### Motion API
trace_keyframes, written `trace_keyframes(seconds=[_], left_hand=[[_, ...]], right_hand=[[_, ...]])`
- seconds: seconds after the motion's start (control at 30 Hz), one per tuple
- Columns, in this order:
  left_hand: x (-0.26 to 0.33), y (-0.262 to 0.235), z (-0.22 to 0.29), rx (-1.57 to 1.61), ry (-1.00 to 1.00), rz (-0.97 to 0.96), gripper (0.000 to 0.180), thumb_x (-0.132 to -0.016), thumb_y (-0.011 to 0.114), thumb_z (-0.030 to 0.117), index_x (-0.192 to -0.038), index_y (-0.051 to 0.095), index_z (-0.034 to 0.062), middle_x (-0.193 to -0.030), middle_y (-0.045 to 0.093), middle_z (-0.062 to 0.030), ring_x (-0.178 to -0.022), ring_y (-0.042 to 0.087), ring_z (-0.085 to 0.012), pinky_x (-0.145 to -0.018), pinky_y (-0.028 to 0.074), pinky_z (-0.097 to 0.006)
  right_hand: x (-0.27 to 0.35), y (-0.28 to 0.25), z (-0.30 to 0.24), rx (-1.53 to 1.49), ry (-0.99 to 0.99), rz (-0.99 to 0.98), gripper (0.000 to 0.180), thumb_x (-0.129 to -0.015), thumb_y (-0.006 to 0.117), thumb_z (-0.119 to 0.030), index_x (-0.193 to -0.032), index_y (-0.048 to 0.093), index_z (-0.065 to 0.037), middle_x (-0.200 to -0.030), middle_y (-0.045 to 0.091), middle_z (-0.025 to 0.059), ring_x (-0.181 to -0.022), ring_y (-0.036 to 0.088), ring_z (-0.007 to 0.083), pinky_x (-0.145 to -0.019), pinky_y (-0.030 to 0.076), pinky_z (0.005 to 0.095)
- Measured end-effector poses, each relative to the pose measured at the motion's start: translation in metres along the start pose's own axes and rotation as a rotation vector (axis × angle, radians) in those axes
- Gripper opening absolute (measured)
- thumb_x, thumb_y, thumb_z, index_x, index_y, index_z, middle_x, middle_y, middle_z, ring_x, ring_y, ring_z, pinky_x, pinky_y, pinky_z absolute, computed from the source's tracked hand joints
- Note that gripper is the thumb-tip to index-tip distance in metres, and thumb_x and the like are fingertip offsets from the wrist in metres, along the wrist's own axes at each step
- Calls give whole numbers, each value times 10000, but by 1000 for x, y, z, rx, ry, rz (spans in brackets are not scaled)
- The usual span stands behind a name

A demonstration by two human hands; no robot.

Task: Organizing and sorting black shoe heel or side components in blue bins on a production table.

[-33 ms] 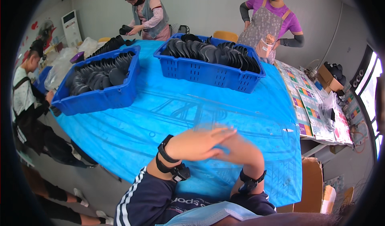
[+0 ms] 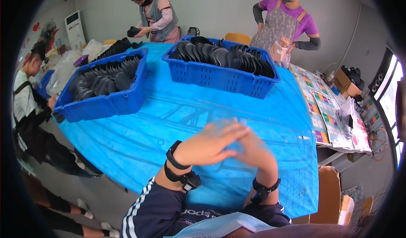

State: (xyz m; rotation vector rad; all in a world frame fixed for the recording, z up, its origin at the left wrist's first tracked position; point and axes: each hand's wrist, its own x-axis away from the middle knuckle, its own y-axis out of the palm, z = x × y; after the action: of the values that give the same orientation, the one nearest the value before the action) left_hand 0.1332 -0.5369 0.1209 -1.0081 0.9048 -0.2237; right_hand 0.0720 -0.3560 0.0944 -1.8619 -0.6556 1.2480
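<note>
My left hand (image 2: 207, 144) and my right hand (image 2: 255, 149) meet palm to palm above the blue-covered table (image 2: 177, 130). Both have their fingers stretched out, and no object shows between them. Motion smears the fingertips, and the left fingers cover part of the right hand. Black straps with small devices circle both wrists. Beyond my hands stands a blue crate (image 2: 224, 75) full of dark, curved pieces stacked on edge. A second blue crate (image 2: 108, 107), at the left, holds more of the same.
Across the table, one person (image 2: 158, 16) handles a dark piece, and another (image 2: 281, 24) stands hands on hips. A further person (image 2: 27, 83) is beside the left crate. Printed sheets cover a side table (image 2: 323, 107) at right, with a cardboard box (image 2: 327, 191) below.
My right hand has tipped more upright against my left hand, and the blurred fingertips reach slightly higher. The crates have not moved.
</note>
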Motion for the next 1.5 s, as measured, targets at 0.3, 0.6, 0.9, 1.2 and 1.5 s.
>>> trace_keyframes(seconds=[0.3, 0.6, 0.9, 1.2, 1.5], left_hand=[[11, -10, -73, 314, -430, 726, 363, -818, 551, 95, -1170, 472, 55, -1175, 457, -87, -1105, 417, -200, -946, 304, -305], [26, -18, -81, 553, -474, 766, 335, -829, 538, 79, -1150, 476, 7, -1148, 478, -78, -1100, 422, -159, -962, 298, -298], [33, -28, -77, 623, -428, 788, 322, -832, 521, 70, -1141, 474, -9, -1150, 496, -100, -1119, 434, -181, -966, 292, -316], [31, -30, -79, 655, -404, 800, 321, -828, 535, 86, -1132, 483, -3, -1125, 503, -90, -1092, 435, -165, -945, 295, -301], [32, -31, -77, 641, -390, 782, 312, -826, 537, 83, -1123, 490, 0, -1136, 496, -84, -1090, 430, -166, -946, 291, -302]], right_hand=[[-126, 57, 176, 423, 259, 110, 617, -693, 649, -184, -1208, 396, 43, -1226, 434, 199, -1168, 390, 329, -977, 313, 391], [-213, 99, 228, 507, 461, -146, 656, -692, 671, -325, -1198, 429, 16, -1210, 462, 186, -1156, 413, 302, -978, 314, 390], [-202, 118, 256, 457, 397, -9, 348, -686, 659, -219, -980, 526, -86, -962, 531, 123, -904, 508, 310, -787, 412, 399], [-166, 94, 220, 360, 317, 88, 252, -633, 590, -113, -882, 568, -77, -859, 561, 111, -834, 523, 307, -730, 416, 410], [-104, 61, 144, 241, 214, 147, 145, -576, 562, -77, -715, 564, -35, -707, 553, 122, -717, 516, 306, -675, 413, 395]])
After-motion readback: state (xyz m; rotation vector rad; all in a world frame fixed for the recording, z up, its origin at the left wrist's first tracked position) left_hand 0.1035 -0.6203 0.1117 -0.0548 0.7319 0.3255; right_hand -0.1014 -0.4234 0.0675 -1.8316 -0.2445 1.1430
